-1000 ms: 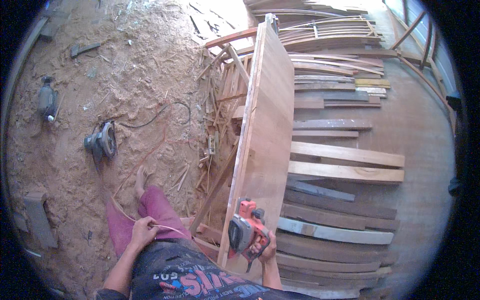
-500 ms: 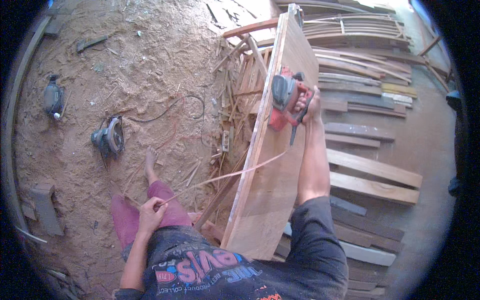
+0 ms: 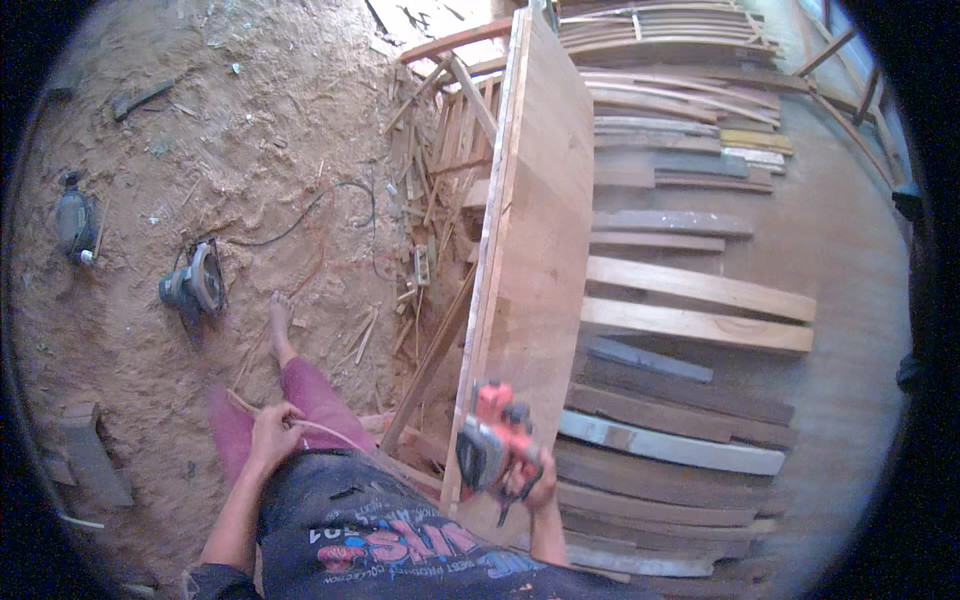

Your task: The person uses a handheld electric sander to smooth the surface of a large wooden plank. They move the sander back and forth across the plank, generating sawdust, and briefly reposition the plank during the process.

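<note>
The right hand (image 3: 541,482) has its grip wrapped tight round the handle of a red electric planer (image 3: 493,448), which sits on the near end of the wooden panel's (image 3: 540,240) upturned edge. From that grip the panel's long axis runs straight ahead. The left hand (image 3: 272,432), off to the left, pinches the planer's cord (image 3: 330,432), clear of the edge.

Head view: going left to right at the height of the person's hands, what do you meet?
Grey block on the sawdust floor → left hand holding a thin cord → red electric planer in the right hand → pale curved plank.
</note>
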Available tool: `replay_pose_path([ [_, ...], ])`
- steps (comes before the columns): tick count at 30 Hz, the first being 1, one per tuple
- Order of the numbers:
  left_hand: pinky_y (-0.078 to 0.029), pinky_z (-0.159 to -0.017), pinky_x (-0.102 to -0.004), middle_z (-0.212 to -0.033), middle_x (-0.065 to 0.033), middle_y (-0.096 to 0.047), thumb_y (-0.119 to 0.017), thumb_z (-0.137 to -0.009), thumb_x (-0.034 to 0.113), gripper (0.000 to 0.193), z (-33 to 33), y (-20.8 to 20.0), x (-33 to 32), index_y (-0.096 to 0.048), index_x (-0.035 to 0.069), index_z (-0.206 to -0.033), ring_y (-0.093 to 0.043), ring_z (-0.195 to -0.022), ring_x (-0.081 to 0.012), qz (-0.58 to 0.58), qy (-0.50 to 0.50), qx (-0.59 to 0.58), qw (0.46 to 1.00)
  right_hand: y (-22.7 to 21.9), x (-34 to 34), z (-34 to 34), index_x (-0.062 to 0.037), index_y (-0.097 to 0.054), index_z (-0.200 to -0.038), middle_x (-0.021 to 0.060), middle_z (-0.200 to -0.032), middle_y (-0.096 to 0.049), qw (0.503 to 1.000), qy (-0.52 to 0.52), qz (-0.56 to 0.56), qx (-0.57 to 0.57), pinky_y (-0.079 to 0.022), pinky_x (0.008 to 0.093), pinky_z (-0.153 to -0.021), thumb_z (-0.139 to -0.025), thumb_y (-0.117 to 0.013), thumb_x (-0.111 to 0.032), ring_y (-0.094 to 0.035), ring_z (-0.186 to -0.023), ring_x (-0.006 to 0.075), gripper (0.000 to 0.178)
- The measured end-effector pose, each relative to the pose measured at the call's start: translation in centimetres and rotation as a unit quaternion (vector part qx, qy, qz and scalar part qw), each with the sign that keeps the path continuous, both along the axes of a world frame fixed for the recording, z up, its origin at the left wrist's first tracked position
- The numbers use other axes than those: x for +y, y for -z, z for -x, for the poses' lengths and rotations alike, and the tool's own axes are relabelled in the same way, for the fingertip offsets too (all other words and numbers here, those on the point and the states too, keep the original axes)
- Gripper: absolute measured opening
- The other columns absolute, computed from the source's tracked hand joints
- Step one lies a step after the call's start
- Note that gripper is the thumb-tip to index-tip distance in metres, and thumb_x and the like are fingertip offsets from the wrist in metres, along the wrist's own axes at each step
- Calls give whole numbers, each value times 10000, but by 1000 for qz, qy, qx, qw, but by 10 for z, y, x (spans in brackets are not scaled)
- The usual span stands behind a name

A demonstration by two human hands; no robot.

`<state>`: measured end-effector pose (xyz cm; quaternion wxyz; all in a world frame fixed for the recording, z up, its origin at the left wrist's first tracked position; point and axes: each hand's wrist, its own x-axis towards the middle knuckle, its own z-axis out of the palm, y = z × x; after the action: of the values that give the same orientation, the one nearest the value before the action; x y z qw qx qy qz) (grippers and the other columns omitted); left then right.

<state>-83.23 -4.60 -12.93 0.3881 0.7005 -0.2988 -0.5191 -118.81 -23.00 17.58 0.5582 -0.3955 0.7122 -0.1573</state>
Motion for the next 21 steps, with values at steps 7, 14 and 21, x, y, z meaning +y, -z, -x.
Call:
replay_pose_path([
  [7,-570,-705,-340,-845,-99,-760,-808,-870,184,192,7,-39,-34,-752,25,-962,-722,-768,-167,44,0,183,982,7,-30,-28,-91,-585,-837,-1,-537,-456,997,56,2,-54,-379,344,-445,-985,-390,-692,-441,-433,184,649],
  [14,-570,-702,-308,-856,-100,-770,-787,-893,144,156,-19,-64,-122,-762,31,-998,-723,-764,-140,96,-53,250,962,24,-232,-131,-115,-629,-901,-21,-536,-457,995,-10,26,-95,-391,315,-399,-1005,-418,-656,-439,-405,141,589],
  [21,-565,-669,-297,-801,-103,-753,-763,-903,98,127,-23,-82,-231,-751,33,-1010,-726,-722,-131,118,-126,231,958,51,-516,-295,-92,-680,-1108,-77,-515,-405,968,-177,103,-147,-314,248,-355,-1065,-331,-584,-375,-377,92,605],
])
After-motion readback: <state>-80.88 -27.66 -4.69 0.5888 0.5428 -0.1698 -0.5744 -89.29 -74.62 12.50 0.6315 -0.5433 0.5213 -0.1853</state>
